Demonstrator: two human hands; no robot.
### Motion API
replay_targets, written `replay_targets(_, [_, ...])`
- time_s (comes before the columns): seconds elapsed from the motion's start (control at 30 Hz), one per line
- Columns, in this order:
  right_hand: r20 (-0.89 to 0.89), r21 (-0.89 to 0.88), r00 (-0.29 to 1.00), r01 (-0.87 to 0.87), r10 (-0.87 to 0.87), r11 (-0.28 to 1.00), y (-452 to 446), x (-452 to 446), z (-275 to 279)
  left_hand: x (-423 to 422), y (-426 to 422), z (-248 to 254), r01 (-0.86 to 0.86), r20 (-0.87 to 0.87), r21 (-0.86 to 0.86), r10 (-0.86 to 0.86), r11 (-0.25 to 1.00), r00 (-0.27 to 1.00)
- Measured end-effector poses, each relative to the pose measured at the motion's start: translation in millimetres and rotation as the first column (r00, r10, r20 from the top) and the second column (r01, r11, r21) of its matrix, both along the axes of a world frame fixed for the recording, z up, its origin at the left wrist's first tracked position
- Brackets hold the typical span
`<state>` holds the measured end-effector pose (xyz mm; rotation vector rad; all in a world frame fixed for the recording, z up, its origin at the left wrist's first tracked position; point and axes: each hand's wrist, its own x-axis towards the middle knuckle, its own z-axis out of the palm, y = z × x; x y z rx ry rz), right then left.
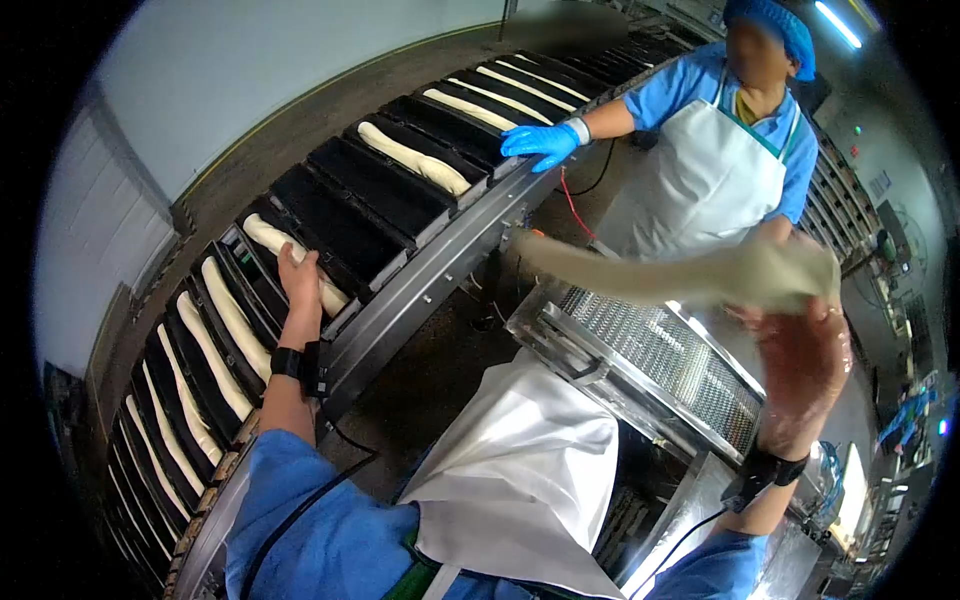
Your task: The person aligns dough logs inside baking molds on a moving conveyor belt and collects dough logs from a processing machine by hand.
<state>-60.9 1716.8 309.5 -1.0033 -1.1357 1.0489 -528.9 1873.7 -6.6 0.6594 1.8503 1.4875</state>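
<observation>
My left hand (pixel 299 279) lies over a long pale dough strip (pixel 266 234) that rests in a black baking pan, its fingers curled on the dough. Off to the right, my raised right hand (pixel 803 345) grips a second dough strip (pixel 640 276). That strip is smeared by motion and stretches leftward through the air, above a metal mesh conveyor (pixel 665 345). Just beyond my left hand, a black pan (pixel 345 205) has no dough in it.
A long row of black pans, many with dough strips (pixel 232 315), runs along a metal conveyor rail (pixel 430 240). Across from me stands a co-worker in a white apron (pixel 690 185), one blue-gloved hand (pixel 545 143) at the pans. Cables hang near the rail.
</observation>
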Motion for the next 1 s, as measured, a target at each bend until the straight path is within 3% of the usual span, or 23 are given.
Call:
replay_targets(0.07, [-0.104,0.001,0.962,-0.254,0.253,0.967,19.6,-42.2,-7.3,2.5,-6.8,16.5,0.001,-0.078,0.078,0.005,0.997,0.997])
replay_targets(0.13, [-0.16,0.04,0.899,-0.407,0.408,0.913,33.5,-77.6,-17.1,7.7,-13.7,38.6,-0.012,0.021,0.065,0.01,0.998,1.0])
replay_targets(0.17, [-0.177,-0.01,0.905,-0.395,0.387,0.919,36.1,-85.8,-19.0,7.7,-11.1,37.6,-0.013,0.018,0.06,0.012,0.998,1.0])
replay_targets(0.23, [-0.143,-0.033,0.892,-0.438,0.429,0.899,42.6,-79.8,-36.5,4.1,-6.4,37.8,0.054,0.038,0.28,-0.067,0.959,0.997])
replay_targets(0.3, [-0.127,-0.055,0.885,-0.458,0.448,0.887,46.5,-64.0,-55.7,5.7,10.1,35.4,0.078,0.07,0.27,-0.101,0.96,0.992])
replay_targets(0.4, [-0.054,-0.246,0.959,-0.282,0.278,0.927,32.6,-33.4,-91.5,15.8,25.4,35.2,0.165,0.061,0.183,-0.179,0.969,0.982])
replay_targets(0.47, [0.005,-0.338,0.979,-0.192,0.206,0.921,16.3,-5.3,-116.7,1.8,56.8,-1.9,0.193,-0.254,0.0,-0.186,0.981,0.949])
replay_targets(0.53, [0.04,-0.44,0.995,-0.063,0.09,0.896,-4.0,26.6,-139.6,18.6,74.1,-0.7,0.141,-0.196,0.092,-0.121,0.986,0.973])
replay_targets(0.6, [0.103,-0.505,0.993,0.096,-0.051,0.858,-39.7,61.8,-169.5,13.0,77.1,-28.5,0.106,-0.27,-0.058,-0.118,0.993,0.956])
replay_targets(0.67, [0.156,-0.519,0.973,0.226,-0.169,0.824,-71.9,87.5,-194.3,-7.9,86.8,-53.3,0.189,-0.191,0.026,-0.18,0.982,0.965])
replay_targets(0.7, [0.226,-0.55,0.939,0.342,-0.259,0.762,-87.2,104.5,-209.1,-3.7,70.8,-43.4,0.301,0.05,0.087,-0.306,0.949,0.951])
replay_targets(0.77, [0.294,-0.562,0.886,0.464,-0.359,0.685,-116.3,136.9,-237.7,-1.1,53.5,-24.4,0.433,0.245,0.15,-0.457,0.889,0.855])
replay_targets(0.87, [0.421,-0.521,0.787,0.617,-0.451,0.591,-155.6,169.4,-260.8,-4.0,67.9,-37.1,0.356,0.318,0.137,-0.381,0.924,0.868])
replay_targets(0.9, [0.757,-0.345,0.568,0.768,-0.324,0.54,-163.8,173.8,-261.3,-6.5,73.4,-40.6,0.31,0.343,0.145,-0.341,0.94,0.875])
replay_targets(0.93, [0.958,-0.125,0.24,0.842,-0.157,0.525,-173.9,178.2,-263.3,-21.9,87.6,-64.5,0.31,0.349,0.141,-0.34,0.94,0.873])
replay_targets(0.97, [0.977,-0.002,0.114,0.846,-0.178,0.533,-183.6,187.0,-272.7,-47.7,110.2,-106.3,0.32,0.323,0.138,-0.348,0.937,0.88])
replay_targets(1.0, [0.977,0.004,0.11,0.85,-0.184,0.527,-195.6,200.4,-287.4,-83.9,139.3,-160.1,0.351,0.271,0.147,-0.379,0.925,0.885])
